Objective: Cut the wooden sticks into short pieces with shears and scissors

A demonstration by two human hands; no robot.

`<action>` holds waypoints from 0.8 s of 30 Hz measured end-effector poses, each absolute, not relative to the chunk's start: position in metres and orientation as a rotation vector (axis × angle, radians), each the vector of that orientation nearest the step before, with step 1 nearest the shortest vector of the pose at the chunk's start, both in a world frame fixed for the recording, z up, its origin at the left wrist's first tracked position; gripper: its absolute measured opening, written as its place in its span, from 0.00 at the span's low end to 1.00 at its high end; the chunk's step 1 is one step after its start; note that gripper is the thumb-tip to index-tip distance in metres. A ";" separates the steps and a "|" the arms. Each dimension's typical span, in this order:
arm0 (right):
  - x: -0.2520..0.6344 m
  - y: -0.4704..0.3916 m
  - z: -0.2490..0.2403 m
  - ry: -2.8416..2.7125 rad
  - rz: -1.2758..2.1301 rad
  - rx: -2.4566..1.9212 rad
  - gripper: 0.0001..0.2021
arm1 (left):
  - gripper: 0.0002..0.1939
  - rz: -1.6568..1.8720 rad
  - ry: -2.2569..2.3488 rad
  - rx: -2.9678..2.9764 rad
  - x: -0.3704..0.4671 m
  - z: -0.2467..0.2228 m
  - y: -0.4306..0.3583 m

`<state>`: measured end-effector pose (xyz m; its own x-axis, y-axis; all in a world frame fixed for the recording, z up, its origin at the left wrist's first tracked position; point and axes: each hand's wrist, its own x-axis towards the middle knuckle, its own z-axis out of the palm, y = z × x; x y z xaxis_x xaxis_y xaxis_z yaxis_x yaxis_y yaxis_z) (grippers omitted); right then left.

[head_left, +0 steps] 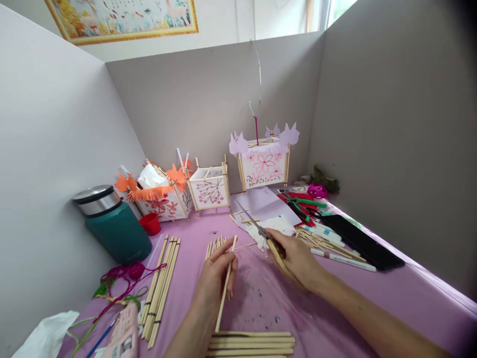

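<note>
"Colours, item by item?"
"Stick [224, 295]: pale cream. Bottle [117, 231]: teal, silver band. Cup [150, 224]: red."
"Patterns?"
"Leftmost box [164, 207]: red flowers, orange fringe [151, 193]. Middle box [209, 193]: red blossoms, dark branches. Rightmost box [264, 168]: pink flowers."
"Desk cover [257, 273]?"
"Pinkish purple, dark specks."

A framed picture [122, 20] is cropped by the top edge, its small lettering unreadable. The glue gun [124, 334] and a white tissue [48, 333] run out of view at the bottom. The right hand [294, 256] hides part of the scissors' [278, 248] handles; the left hand's palm is hidden.
</note>
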<state>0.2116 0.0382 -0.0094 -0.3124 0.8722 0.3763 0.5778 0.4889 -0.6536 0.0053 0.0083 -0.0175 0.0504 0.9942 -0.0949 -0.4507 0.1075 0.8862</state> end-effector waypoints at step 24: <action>0.207 0.020 -0.042 -2.277 0.187 -1.360 0.25 | 0.07 1.276 0.876 0.777 0.018 -0.025 -0.001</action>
